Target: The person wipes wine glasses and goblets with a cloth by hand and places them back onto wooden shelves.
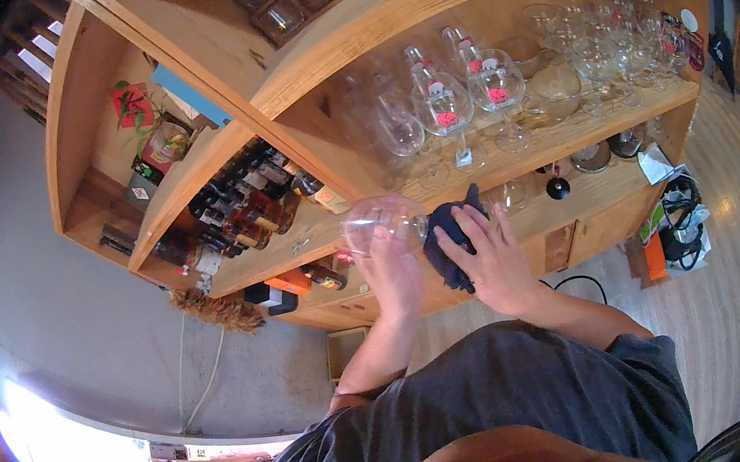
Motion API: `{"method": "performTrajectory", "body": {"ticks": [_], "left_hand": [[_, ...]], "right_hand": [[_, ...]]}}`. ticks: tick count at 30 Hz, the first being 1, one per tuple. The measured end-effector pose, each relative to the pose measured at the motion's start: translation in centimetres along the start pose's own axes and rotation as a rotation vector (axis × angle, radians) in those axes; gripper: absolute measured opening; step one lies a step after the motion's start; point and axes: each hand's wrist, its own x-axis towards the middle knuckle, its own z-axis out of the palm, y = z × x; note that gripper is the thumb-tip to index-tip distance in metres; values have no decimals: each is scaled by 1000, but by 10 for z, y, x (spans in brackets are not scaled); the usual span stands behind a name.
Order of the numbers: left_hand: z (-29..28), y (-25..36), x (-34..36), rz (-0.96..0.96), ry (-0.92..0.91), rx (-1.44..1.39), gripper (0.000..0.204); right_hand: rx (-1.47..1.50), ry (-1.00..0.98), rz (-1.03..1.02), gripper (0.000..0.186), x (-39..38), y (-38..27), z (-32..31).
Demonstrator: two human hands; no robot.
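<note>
A clear, round-bowled drinking glass point(358, 223) lies tipped on its side in the left hand point(394, 275), its bowl toward the left, see-through and seemingly empty. At its right end, a dark navy cloth point(444, 261) is bunched in loose folds under the right hand point(497, 264), one corner poking up, the rest hanging down.

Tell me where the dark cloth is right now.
In the head view, the dark cloth is just right of centre, under the fingers of the right hand, next to the clear glass that the left hand holds.
</note>
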Motion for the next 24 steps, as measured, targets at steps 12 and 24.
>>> {"method": "performTrajectory", "body": {"ticks": [12,24], "left_hand": [[-9,8,-3,51,-103,-54,72],[-19,2,-2,237,-479,-31,86]], "right_hand": [[565,261,18,43,-13,34,-22],[2355,198,900,42,-33,17,20]]}}
